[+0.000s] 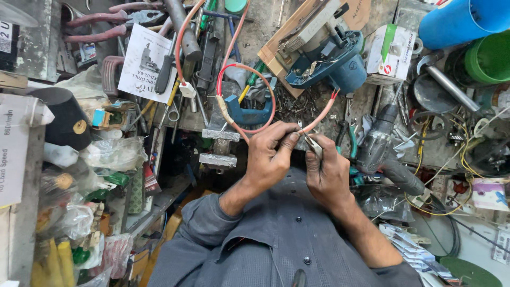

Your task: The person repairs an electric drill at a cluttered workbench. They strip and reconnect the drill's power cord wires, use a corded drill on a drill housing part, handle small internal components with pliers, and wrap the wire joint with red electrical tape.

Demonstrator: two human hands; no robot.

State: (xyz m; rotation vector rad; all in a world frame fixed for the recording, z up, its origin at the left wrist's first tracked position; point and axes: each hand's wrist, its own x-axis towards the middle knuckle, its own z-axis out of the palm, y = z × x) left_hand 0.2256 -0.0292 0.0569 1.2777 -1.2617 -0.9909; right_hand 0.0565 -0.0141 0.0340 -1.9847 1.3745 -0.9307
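Left hand (268,154) pinches the red wire (249,69) near its end, fingers closed. Right hand (326,172) grips small metal pliers (313,144) at that wire, above the cluttered workbench (265,32).

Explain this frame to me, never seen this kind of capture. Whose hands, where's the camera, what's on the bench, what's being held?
There is no machine here: a person works with two bare hands. The single picture comes from a camera on that person's head, looking down, so the grey shirt fills the bottom edge. The left hand pinches a red wire that loops up over the workbench. The right hand holds a small metal tool at the wire; it looks like pliers or cutters, but I cannot tell which. The bench is crowded: a blue power tool lying open, a grey drill beside the right hand, red-handled pliers at top left, a printed leaflet, a blue tube and yellow wires at right.
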